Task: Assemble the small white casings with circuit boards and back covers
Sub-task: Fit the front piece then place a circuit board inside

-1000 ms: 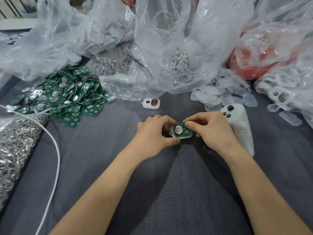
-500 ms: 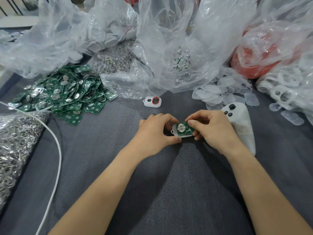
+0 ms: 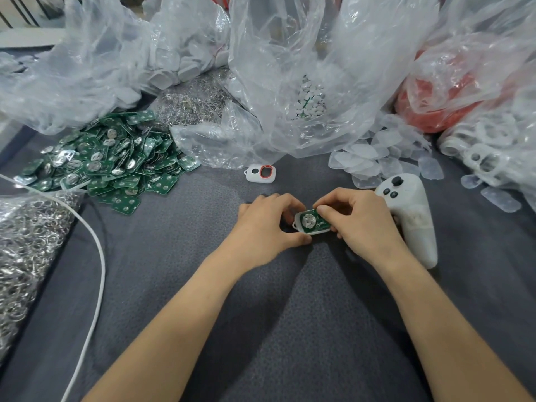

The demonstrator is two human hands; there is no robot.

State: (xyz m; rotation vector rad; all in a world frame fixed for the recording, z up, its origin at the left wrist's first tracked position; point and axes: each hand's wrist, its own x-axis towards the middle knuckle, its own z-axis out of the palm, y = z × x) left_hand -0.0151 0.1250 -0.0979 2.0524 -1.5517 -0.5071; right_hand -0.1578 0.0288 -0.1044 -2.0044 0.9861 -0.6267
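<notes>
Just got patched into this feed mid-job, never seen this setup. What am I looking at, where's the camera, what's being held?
No machine: a person works bare-handed, filmed by one camera on their head, looking down. The left hand and right hand together grip a white casing with a green circuit board in it, no back cover on yet. On the grey cloth lie a pile of circuit boards at left, a second casing beyond the hands, clear plastic pieces and a white controller at right.
</notes>
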